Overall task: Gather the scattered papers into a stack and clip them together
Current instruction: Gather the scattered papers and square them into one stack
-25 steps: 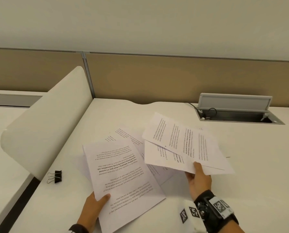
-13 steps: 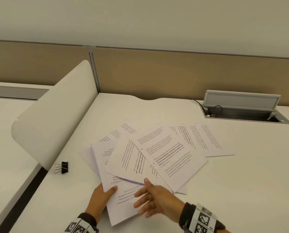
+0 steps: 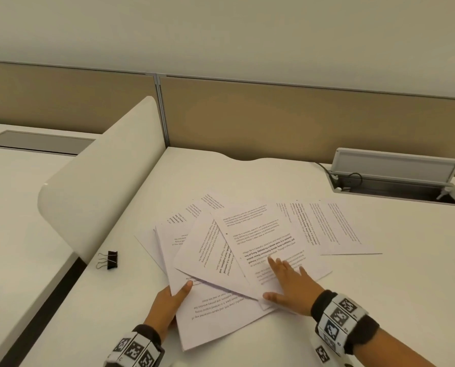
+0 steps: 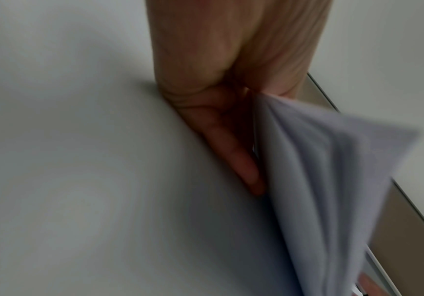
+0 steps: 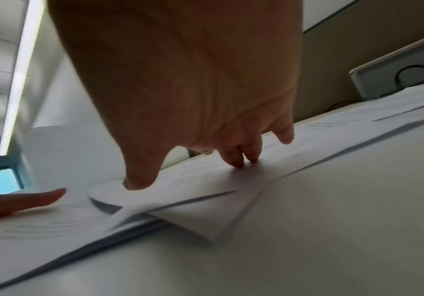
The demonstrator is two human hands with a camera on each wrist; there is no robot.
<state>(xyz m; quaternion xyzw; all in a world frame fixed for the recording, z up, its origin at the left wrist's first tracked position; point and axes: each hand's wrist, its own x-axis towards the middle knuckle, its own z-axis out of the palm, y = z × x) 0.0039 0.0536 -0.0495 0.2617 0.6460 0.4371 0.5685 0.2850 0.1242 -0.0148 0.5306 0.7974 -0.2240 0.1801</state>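
Scanning from my left, I found the black binder clip (image 3: 112, 260) lying on the white desk (image 3: 380, 300), well out beyond my left hand (image 3: 168, 304) and apart from it. That hand pinched the near-left edge of the papers (image 3: 247, 250), thumb on top and fingers tucked beneath, as the left wrist view (image 4: 221, 112) confirmed. The sheets (image 5: 205, 180) fanned loosely between my hands, overlapping at odd angles, one (image 3: 335, 229) reaching away past my right hand (image 3: 291, 286). That hand (image 5: 180, 90) lay spread and unclenched, fingertips pressing the top sheet flat. Far beyond it sat the open cable hatch (image 3: 395, 168) in the desk
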